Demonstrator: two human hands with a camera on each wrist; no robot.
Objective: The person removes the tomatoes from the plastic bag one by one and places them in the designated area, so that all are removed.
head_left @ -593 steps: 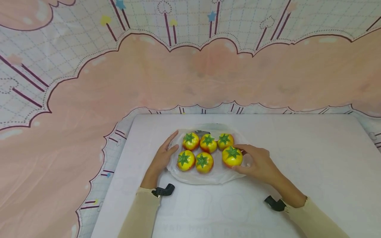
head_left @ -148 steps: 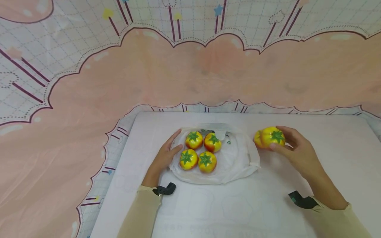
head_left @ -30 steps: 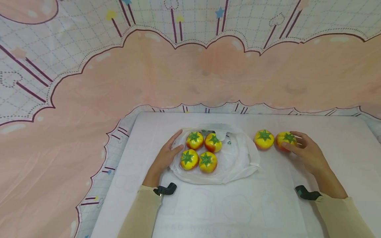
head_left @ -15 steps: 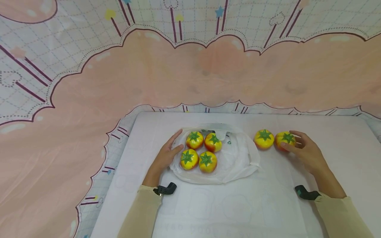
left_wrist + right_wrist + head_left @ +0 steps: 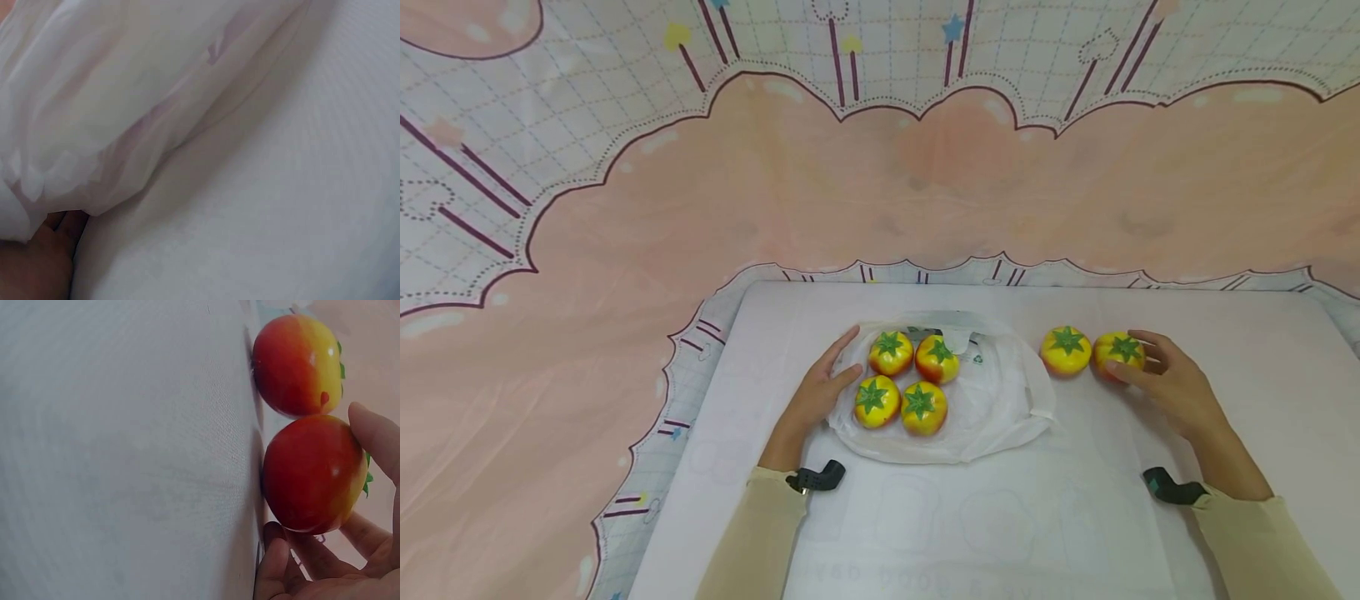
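In the head view, my right hand (image 5: 1172,383) holds a yellow and red toy tomato (image 5: 1118,354) with a green star-shaped top. Thumb and fingertips lie around its right side, and the right wrist view shows the tomato (image 5: 315,478) low on the table. Just left of it sits a second toy tomato (image 5: 1065,351), nearly touching. My left hand (image 5: 814,392) rests at the left edge of a white plastic bag (image 5: 992,417), index finger and thumb extended along its rim. Its other fingers go under the plastic (image 5: 81,112) in the left wrist view. Several more toy tomatoes (image 5: 923,408) lie in the bag's left half.
A white table (image 5: 1000,517) carries everything, its back edge meeting a pink and white patterned cloth (image 5: 880,200). Black wrist cameras (image 5: 1172,486) sit at both cuffs. The bag's right half shows bare crumpled plastic.
Since the earliest frame two toy tomatoes have gone from the bag to the table on the right. My right hand lowered the second one beside the first. Over the last second almost nothing moved.
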